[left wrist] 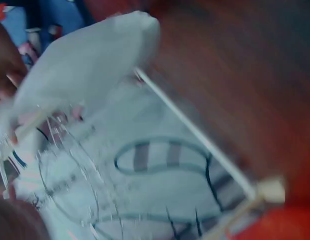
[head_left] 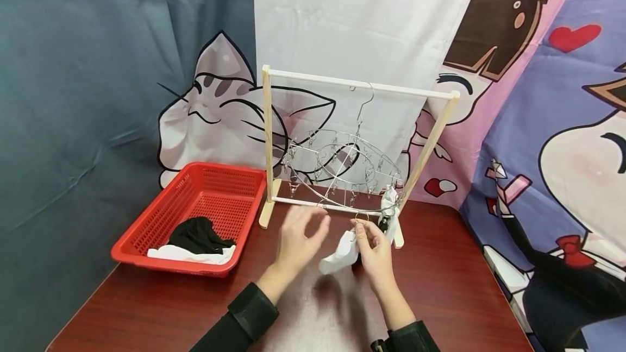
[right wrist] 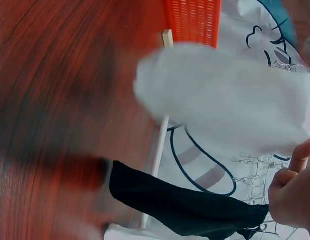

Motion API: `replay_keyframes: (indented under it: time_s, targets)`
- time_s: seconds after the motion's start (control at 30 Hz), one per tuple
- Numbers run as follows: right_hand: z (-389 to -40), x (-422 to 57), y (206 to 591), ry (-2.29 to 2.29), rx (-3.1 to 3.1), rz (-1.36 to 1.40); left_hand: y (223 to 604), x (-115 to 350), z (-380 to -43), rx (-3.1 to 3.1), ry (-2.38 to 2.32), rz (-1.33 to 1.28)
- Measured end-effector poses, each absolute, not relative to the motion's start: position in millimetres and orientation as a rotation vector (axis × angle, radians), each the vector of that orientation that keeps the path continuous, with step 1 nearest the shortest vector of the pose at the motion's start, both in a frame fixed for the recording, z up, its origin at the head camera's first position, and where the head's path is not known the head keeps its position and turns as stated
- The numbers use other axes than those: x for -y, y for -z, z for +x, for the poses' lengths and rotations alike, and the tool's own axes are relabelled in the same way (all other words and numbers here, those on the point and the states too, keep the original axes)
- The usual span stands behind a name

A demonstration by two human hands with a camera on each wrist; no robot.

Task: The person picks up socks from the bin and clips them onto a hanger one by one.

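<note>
My right hand (head_left: pixel 374 249) pinches the upper end of a white sock (head_left: pixel 340 256) with thumb and fingers, by the front edge of a round wire clip hanger (head_left: pixel 359 130). The sock also fills much of the right wrist view, blurred. Whether a clip grips it is hidden by the fingers. To its left, my left hand (head_left: pixel 300 238) is raised with thumb and fingers apart and nothing between them. A black sock (right wrist: pixel 185 205) hangs beside the white one in the right wrist view. Another white sock (head_left: pixel 389 200) hangs at the hanger's right side.
The hanger hooks over the top bar (head_left: pixel 318 76) of a wood-and-white stand. At left, a red plastic basket (head_left: pixel 227 174) holds a black cloth item (head_left: pixel 198 236) and a white one (head_left: pixel 188 255). Everything stands on a brown table (head_left: pixel 455 276) before printed curtains.
</note>
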State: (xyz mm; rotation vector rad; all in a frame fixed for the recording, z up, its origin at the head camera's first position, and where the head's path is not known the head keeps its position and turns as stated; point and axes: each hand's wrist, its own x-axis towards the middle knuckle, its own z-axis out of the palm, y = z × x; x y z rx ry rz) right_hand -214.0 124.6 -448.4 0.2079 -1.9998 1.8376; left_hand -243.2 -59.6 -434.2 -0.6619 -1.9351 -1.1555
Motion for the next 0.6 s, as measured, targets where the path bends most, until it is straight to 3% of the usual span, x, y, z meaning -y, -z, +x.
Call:
replay_keyframes:
  time_s: [0.17, 0.3, 0.6]
  targets:
    - [-212.9, -129.7, 445.4, -1.796, 1.947, 0.118, 414.4, 88.3, -272.8, 2.010, 0.792, -0.560]
    - [-209.1, -129.2, 440.1, -1.740, 1.899, 0.090, 409.0, 103.4, -287.0, 2.215, 0.626, -0.655]
    - [-191.1, -106.5, 427.9, -1.339, 1.834, 0.164, 419.6, 80.6, -271.0, 2.227, 0.754, -0.787]
